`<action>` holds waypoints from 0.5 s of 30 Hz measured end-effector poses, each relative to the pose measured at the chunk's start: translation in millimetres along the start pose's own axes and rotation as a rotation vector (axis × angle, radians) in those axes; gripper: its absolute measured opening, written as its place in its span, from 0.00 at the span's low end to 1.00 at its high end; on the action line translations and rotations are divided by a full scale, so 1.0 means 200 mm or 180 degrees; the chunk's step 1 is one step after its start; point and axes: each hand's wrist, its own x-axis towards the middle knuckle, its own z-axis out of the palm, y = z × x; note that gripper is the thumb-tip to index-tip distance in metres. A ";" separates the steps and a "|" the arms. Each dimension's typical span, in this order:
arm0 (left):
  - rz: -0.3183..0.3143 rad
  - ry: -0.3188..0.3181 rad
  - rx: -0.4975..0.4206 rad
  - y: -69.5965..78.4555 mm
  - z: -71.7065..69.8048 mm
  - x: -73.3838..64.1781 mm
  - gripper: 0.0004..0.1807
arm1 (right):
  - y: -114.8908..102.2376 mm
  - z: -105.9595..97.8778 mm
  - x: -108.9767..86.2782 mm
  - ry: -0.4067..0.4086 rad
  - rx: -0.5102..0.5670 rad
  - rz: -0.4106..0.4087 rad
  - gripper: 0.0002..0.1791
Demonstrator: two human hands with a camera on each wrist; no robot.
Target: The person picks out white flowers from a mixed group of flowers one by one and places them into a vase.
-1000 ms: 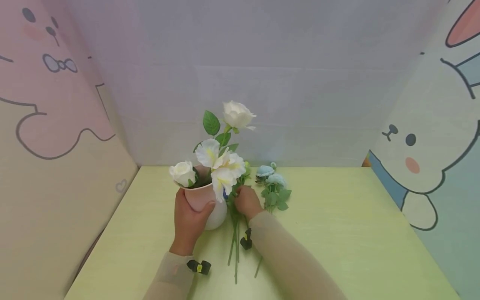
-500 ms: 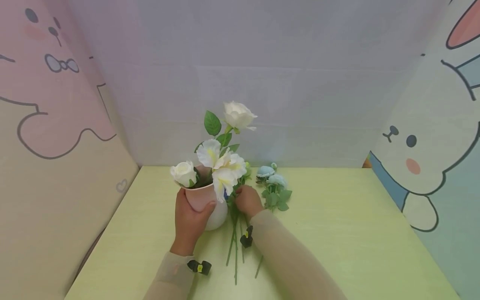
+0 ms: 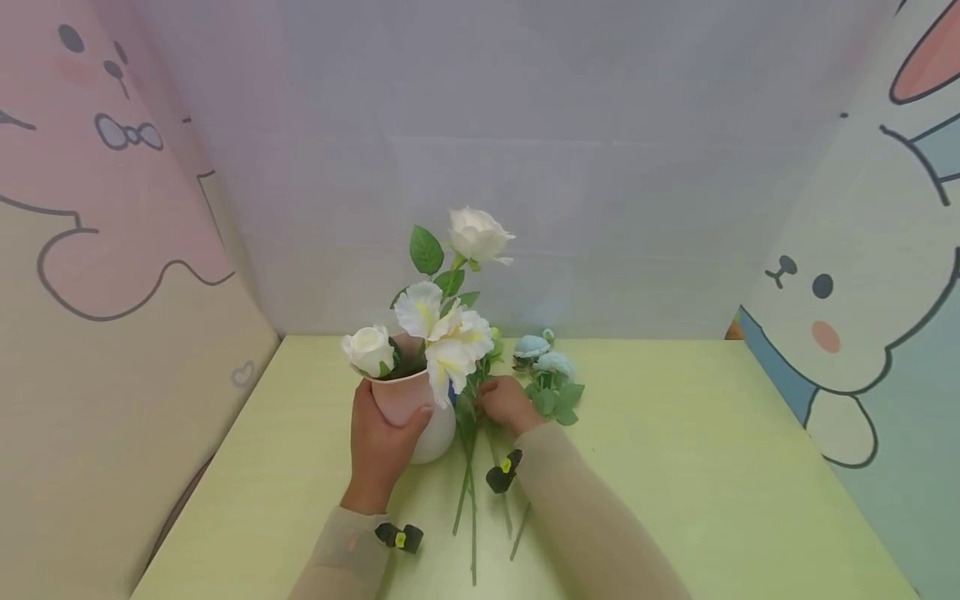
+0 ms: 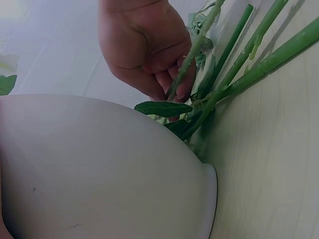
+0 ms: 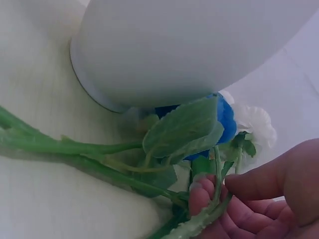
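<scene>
My left hand grips the side of a pink-and-white vase, thumb across its front. From the vase rise a tall white rose, a white iris with yellow streaks, and a white rosebud leaning over the left rim. Right of the vase, my right hand pinches a pale green flower stem between thumb and fingers. Beyond those fingers in the right wrist view are a whitish bloom and a blue flower, partly hidden by a leaf and the vase.
Loose green stems lie on the yellow table, pointing towards the front edge. Pale blue flowers with green leaves lie just right of the right hand. A plain wall stands behind, with cartoon-printed panels at both sides.
My right hand has shifted slightly to the right, and the stem in its fingers has swung right, away from the other loose stems. The left hand keeps its hold on the vase.
</scene>
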 end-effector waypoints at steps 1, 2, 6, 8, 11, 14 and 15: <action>0.0000 0.0000 0.0004 0.00 0.00 0.00 0.51 | 0.00 0.00 0.00 -0.0042 0.0175 0.0034 0.16; 0.0003 0.0002 0.0002 0.00 0.00 0.00 0.51 | 0.01 0.00 -0.01 -0.0077 0.0328 0.0064 0.17; 0.0017 0.0024 -0.0004 0.00 0.00 0.00 0.52 | 0.02 0.00 -0.02 -0.0128 0.0728 0.0054 0.16; 0.0029 0.0028 0.0003 0.00 0.00 -0.01 0.52 | 0.03 0.00 -0.03 -0.0080 0.0786 0.0007 0.16; 0.0036 0.0026 0.0031 0.00 0.00 -0.01 0.53 | 0.03 -0.02 -0.05 -0.0001 0.0943 0.0002 0.19; 0.0044 0.0030 0.0065 0.00 0.00 0.00 0.53 | 0.02 -0.03 -0.06 0.0022 0.1062 0.0016 0.21; 0.0045 0.0030 0.0070 0.00 0.00 0.00 0.53 | 0.02 -0.03 -0.07 0.0003 0.1114 0.0019 0.21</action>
